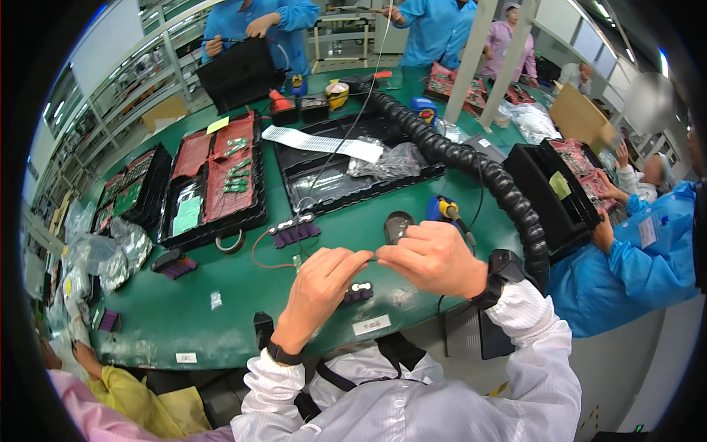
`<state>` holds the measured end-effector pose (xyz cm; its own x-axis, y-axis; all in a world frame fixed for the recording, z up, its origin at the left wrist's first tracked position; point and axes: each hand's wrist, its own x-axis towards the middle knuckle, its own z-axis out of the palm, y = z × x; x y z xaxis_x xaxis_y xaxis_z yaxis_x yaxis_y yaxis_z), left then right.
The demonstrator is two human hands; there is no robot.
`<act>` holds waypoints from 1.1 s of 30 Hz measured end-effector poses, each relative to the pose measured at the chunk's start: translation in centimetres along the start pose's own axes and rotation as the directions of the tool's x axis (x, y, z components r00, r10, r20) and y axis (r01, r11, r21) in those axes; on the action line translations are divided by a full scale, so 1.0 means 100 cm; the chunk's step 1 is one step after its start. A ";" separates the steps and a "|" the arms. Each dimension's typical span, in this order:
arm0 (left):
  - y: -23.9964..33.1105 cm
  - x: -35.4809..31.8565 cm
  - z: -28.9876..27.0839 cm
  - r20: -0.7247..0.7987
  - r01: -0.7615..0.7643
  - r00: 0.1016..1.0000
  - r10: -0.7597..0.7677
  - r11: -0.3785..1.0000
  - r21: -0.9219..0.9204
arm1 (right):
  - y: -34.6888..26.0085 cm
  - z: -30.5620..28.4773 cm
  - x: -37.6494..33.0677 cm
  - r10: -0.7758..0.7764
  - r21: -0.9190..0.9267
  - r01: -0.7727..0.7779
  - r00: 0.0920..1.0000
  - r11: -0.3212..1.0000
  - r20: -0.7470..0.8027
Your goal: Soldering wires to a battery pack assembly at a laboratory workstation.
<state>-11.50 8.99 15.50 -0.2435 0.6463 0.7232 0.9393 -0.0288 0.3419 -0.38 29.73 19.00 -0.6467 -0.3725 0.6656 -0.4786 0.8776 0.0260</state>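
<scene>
My left hand (320,283) and my right hand (434,258) meet over the green table (221,295), fingertips pinched together on a thin wire or small part between them; what it is I cannot make out. Just under my left hand lies a small purple battery pack (357,293). A larger purple battery pack (294,232) with a red wire lies beyond it. A soldering iron with a yellow and blue handle (448,212) rests behind my right hand, beside a round dark stand (398,225).
Black trays (213,180) of red and green boards fill the left and middle. A thick black ribbed hose (471,166) curves along the right. A tape roll (230,241) lies near the trays. People in blue coats work at the far side and right.
</scene>
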 end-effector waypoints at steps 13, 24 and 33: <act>-0.005 -0.011 0.010 -0.017 0.016 1.000 -0.018 0.997 -0.073 | 0.000 0.007 -0.004 -0.039 0.030 0.038 0.999 0.999 0.024; -0.010 -0.012 0.010 -0.031 -0.010 1.000 0.008 0.998 -0.061 | 0.003 0.006 -0.004 -0.037 0.014 0.036 0.993 0.999 0.116; -0.009 -0.018 0.011 0.022 0.018 1.000 -0.017 0.998 -0.062 | 0.008 0.013 -0.007 -0.066 0.055 0.058 0.986 0.997 0.156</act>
<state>-11.66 8.72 13.26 -0.2539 0.6635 0.7037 0.9177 -0.0644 0.3919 -1.05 30.30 17.59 -0.6986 -0.4721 0.5377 -0.5473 0.8366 0.0234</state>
